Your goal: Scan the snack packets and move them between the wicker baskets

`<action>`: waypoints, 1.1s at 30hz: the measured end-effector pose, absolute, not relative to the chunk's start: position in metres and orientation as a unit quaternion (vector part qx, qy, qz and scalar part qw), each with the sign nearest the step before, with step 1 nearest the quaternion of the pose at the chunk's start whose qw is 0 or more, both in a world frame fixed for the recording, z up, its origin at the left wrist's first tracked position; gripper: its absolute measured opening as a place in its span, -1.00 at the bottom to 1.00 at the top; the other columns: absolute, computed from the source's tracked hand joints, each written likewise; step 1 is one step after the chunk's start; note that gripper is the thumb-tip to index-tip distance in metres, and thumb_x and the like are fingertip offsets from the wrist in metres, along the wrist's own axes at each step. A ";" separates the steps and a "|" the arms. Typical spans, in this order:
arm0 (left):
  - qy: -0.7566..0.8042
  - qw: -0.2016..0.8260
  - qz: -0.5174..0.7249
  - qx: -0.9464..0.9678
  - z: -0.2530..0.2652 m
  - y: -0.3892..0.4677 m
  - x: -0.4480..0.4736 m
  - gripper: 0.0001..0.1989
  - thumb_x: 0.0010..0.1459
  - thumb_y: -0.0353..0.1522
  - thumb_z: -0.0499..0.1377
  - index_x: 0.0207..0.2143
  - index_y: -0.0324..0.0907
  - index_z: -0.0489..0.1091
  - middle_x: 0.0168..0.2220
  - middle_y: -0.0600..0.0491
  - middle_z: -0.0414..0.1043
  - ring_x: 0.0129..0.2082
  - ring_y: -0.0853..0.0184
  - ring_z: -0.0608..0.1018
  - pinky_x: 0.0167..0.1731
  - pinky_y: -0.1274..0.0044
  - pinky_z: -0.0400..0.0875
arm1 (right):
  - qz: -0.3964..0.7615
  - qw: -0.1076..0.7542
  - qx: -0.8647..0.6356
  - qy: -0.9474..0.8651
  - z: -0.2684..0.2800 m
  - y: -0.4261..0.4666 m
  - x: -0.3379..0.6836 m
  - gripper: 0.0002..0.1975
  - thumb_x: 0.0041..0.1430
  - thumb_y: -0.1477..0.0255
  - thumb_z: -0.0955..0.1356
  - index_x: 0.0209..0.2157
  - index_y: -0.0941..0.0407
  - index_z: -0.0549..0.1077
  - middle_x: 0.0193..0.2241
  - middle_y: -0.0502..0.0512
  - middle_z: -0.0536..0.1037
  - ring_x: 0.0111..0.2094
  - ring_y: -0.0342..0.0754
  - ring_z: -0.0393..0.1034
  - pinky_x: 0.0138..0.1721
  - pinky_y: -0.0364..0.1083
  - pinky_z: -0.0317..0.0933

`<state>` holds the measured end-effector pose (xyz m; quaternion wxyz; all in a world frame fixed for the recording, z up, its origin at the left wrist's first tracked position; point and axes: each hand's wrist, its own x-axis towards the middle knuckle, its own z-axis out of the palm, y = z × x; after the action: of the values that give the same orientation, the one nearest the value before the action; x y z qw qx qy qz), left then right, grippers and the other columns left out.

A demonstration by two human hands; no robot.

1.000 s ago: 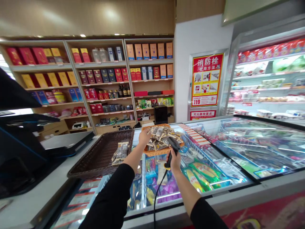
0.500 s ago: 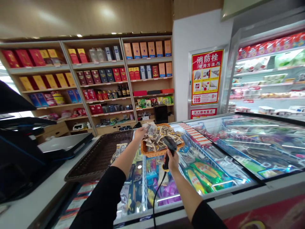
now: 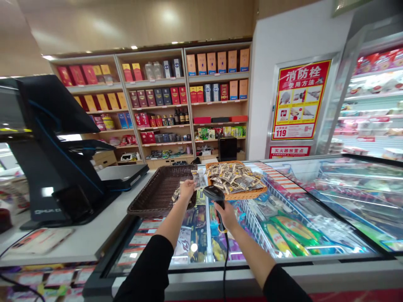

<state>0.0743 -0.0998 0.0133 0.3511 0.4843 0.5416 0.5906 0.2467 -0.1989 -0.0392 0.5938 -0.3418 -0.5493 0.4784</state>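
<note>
My left hand point(image 3: 188, 189) pinches a small clear snack packet point(image 3: 198, 179) over the right rim of a dark brown wicker basket point(image 3: 154, 188). A few similar packets lie at that basket's right end, partly hidden by the hand. My right hand point(image 3: 227, 214) grips a black corded barcode scanner point(image 3: 214, 193) by its handle, with its head turned toward the held packet. Just behind the scanner sits an orange wicker basket point(image 3: 248, 194) heaped with small snack packets point(image 3: 233, 176). Both baskets rest on the glass top of a chest freezer.
The glass-topped chest freezer point(image 3: 315, 197) spans the front and right, with bagged goods inside. At left, a black checkout terminal point(image 3: 63, 167) and a flat scale point(image 3: 121, 174) stand on a white counter point(image 3: 78, 239). The scanner's cable point(image 3: 226, 260) hangs down in front.
My left hand has carried the packet from the orange basket leftward to the dark basket. The scanner has come left, away from above the orange basket. The view has swung left.
</note>
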 end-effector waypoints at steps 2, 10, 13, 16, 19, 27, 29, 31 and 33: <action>0.538 0.355 0.590 0.487 0.014 -0.098 0.075 -0.81 -0.14 -0.43 0.31 -0.57 -0.19 0.30 -0.67 0.15 0.38 -0.56 0.40 0.48 -0.48 0.60 0.36 | 0.468 0.593 -0.356 -0.550 -0.043 -0.199 0.249 -0.66 0.10 0.11 0.32 -0.43 0.12 0.33 -0.75 -0.12 0.29 -0.79 -0.18 0.13 -0.75 -0.18 0.03; 0.545 0.362 0.589 0.473 0.004 -0.087 0.072 -0.82 -0.14 -0.40 0.33 -0.54 -0.18 0.34 -0.59 0.11 0.45 -0.52 0.37 0.51 -0.45 0.59 0.36 | 0.468 0.589 -0.360 -0.552 -0.045 -0.198 0.252 -0.65 0.11 0.10 0.31 -0.49 0.09 0.27 -0.76 -0.12 0.29 -0.79 -0.19 0.11 -0.75 -0.19 0.02; 0.548 0.345 0.586 0.488 0.002 -0.086 0.071 -0.83 -0.13 -0.39 0.32 -0.53 -0.18 0.35 -0.57 0.10 0.45 -0.49 0.35 0.53 -0.42 0.57 0.37 | 0.467 0.589 -0.359 -0.553 -0.045 -0.199 0.252 -0.65 0.11 0.12 0.31 -0.51 0.09 0.26 -0.76 -0.12 0.29 -0.80 -0.20 0.11 -0.75 -0.19 0.01; 0.541 0.344 0.587 0.494 0.001 -0.085 0.071 -0.82 -0.13 -0.39 0.32 -0.53 -0.18 0.34 -0.58 0.11 0.44 -0.51 0.37 0.52 -0.43 0.58 0.37 | 0.464 0.590 -0.357 -0.556 -0.044 -0.200 0.253 -0.66 0.13 0.13 0.31 -0.50 0.09 0.26 -0.76 -0.13 0.29 -0.79 -0.20 0.11 -0.75 -0.19 0.02; 0.536 0.341 0.586 0.502 0.000 -0.084 0.069 -0.82 -0.13 -0.38 0.32 -0.52 -0.19 0.34 -0.61 0.14 0.41 -0.57 0.41 0.47 -0.49 0.61 0.33 | 0.457 0.586 -0.361 -0.563 -0.044 -0.201 0.255 -0.66 0.14 0.14 0.30 -0.51 0.10 0.26 -0.76 -0.12 0.29 -0.79 -0.20 0.12 -0.74 -0.19 0.04; 0.556 0.317 0.575 0.509 -0.001 -0.082 0.068 -0.86 -0.09 -0.40 0.29 -0.51 -0.19 0.35 -0.63 0.16 0.38 -0.61 0.45 0.43 -0.53 0.63 0.30 | 0.481 0.590 -0.348 -0.547 -0.049 -0.198 0.254 -0.65 0.11 0.10 0.32 -0.48 0.11 0.29 -0.75 -0.12 0.31 -0.79 -0.20 0.12 -0.75 -0.19 0.04; 0.553 0.327 0.580 0.501 0.001 -0.084 0.070 -0.88 -0.06 -0.40 0.28 -0.48 -0.20 0.36 -0.59 0.13 0.42 -0.57 0.42 0.47 -0.51 0.62 0.34 | 0.501 0.602 -0.345 -0.517 -0.051 -0.196 0.255 -0.64 0.07 0.08 0.34 -0.43 0.12 0.31 -0.74 -0.13 0.31 -0.80 -0.20 0.13 -0.76 -0.19 0.02; 0.552 0.331 0.592 0.484 0.005 -0.087 0.071 -0.91 0.01 -0.39 0.23 -0.40 -0.20 0.39 -0.50 0.07 0.49 -0.51 0.39 0.51 -0.47 0.59 0.39 | 0.522 0.616 -0.342 -0.481 -0.054 -0.194 0.257 -0.61 0.03 0.06 0.36 -0.39 0.12 0.31 -0.73 -0.14 0.32 -0.80 -0.20 0.14 -0.77 -0.20 0.02; 0.580 0.293 0.598 0.469 0.009 -0.093 0.067 -0.86 0.09 -0.38 0.18 -0.27 -0.21 0.41 -0.39 0.02 0.53 -0.43 0.36 0.55 -0.42 0.57 0.41 | 0.532 0.628 -0.340 -0.455 -0.057 -0.193 0.261 -0.59 0.01 0.05 0.38 -0.37 0.12 0.31 -0.72 -0.14 0.32 -0.79 -0.20 0.16 -0.77 -0.19 0.05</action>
<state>0.0666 -0.0929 0.0089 0.2925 0.4693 0.5798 0.5983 0.2606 -0.1930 -0.0567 0.6277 -0.3403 -0.4550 0.5321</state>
